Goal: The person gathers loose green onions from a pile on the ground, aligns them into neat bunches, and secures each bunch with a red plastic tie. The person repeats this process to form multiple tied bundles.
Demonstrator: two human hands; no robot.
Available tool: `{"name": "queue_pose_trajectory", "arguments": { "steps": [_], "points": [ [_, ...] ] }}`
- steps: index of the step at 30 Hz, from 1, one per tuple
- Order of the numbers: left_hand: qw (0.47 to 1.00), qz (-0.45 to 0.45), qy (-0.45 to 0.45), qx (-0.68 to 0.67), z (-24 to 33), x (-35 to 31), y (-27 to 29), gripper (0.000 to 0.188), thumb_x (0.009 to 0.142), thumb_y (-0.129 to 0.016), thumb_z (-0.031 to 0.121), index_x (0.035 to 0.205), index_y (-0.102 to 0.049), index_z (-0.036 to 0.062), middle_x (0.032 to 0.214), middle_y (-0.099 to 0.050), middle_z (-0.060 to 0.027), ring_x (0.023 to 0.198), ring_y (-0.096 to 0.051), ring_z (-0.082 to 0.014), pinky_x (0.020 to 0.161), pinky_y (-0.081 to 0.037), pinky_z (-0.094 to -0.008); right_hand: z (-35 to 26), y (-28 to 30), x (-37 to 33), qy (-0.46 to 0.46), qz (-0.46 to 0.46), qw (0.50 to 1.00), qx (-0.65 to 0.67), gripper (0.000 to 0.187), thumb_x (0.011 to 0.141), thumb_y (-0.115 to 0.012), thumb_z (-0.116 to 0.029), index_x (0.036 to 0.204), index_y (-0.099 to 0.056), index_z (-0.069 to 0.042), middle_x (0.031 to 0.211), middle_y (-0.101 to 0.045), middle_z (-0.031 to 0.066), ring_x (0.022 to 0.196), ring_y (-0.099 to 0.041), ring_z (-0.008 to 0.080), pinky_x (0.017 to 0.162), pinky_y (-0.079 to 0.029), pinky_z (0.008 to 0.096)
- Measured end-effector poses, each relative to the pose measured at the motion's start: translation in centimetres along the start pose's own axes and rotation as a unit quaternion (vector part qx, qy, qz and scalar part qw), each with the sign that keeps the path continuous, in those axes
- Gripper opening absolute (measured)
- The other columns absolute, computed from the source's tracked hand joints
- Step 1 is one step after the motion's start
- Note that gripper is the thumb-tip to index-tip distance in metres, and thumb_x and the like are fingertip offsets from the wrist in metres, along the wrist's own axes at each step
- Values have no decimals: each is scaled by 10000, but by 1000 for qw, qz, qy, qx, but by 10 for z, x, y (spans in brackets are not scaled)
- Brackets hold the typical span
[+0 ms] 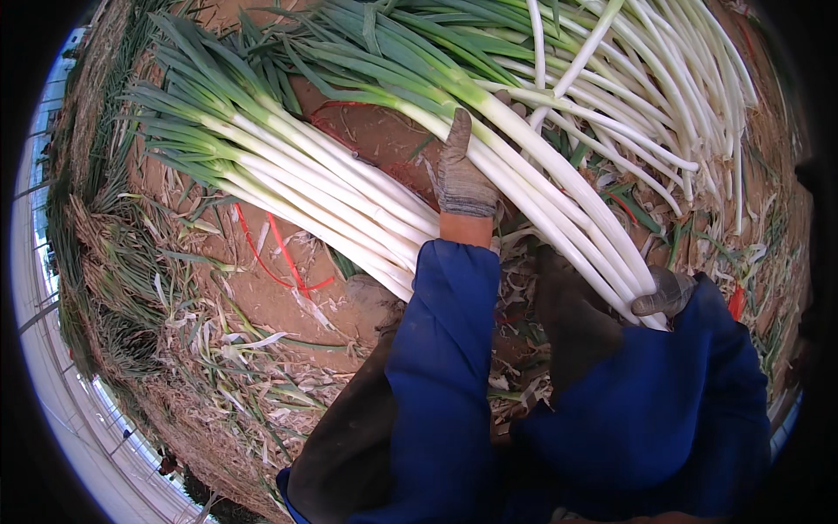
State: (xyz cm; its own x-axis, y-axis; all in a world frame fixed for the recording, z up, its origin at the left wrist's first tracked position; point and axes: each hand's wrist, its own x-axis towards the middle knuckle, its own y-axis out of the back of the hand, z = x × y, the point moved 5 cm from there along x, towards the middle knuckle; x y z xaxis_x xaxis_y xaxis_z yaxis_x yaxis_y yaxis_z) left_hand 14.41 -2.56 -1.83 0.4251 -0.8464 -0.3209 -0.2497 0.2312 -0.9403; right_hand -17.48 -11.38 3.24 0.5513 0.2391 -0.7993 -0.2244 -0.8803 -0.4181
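Note:
Several long green onions [559, 214] lie slantwise across my two hands, green leaves toward the upper left and white ends toward the lower right. My left hand [467, 173], in a dirty grey-brown glove, is closed round their middle with the thumb on the near side; its fingers are mostly hidden behind the stalks. Around the white ends my gloved right hand [665, 293] is closed, thumb across the stalks. A separate row of green onions [319, 179] lies on the ground left of my left hand, its white ends partly hidden by my blue sleeve.
A large pile of loose green onions [690, 83] lies at the far right. Red ties [292, 262] rest on the brown soil [262, 301] at the left. Dry leaves and peelings [253, 367] litter the ground, and a bank of green leaves [109, 279] runs along the left.

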Motion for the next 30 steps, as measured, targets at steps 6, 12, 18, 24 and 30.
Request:
{"name": "queue_pose_trajectory", "arguments": {
  "steps": [6,12,18,24,30],
  "points": [
    [951,-29,-41,306,71,31,-94,472,896,-621,152,1281,-478,-81,1198,-592,-234,1181,-540,-373,1053,-420,-509,-77,-25,53,96,-8,993,-71,546,775,-793,-291,1203,-598,-14,1036,-662,124,952,-625,192,843,-492,329],
    [887,-24,-41,460,181,8,-206,485,916,-585,114,1333,-435,-84,1323,-525,-228,1257,-485,-351,1122,-336,-483,-156,-93,147,236,-103,954,-153,475,833,-684,-494,983,-695,-43,830,-678,87,779,-622,153,697,-487,305],
    [866,51,-111,484,290,-38,-190,495,917,-588,131,1333,-438,-92,1307,-524,-250,1246,-496,-347,1104,-365,-462,-188,-146,215,127,-94,949,-274,488,795,-712,-528,909,-733,-54,778,-692,73,681,-620,157,653,-479,321],
    [876,173,-167,417,335,-51,-68,453,910,-598,186,1273,-517,-72,1244,-573,-227,1175,-544,-335,1052,-416,-454,-174,-150,228,159,-76,950,-256,561,776,-707,-564,999,-718,-49,843,-707,133,789,-677,214,737,-511,331],
    [883,163,-167,407,338,-53,-60,423,909,-594,163,1251,-532,-78,1169,-607,-240,1114,-583,-340,1012,-458,-436,-175,-169,218,211,18,921,-326,630,795,-686,-553,1094,-655,0,941,-693,168,908,-669,278,846,-509,372]
  ]
}}
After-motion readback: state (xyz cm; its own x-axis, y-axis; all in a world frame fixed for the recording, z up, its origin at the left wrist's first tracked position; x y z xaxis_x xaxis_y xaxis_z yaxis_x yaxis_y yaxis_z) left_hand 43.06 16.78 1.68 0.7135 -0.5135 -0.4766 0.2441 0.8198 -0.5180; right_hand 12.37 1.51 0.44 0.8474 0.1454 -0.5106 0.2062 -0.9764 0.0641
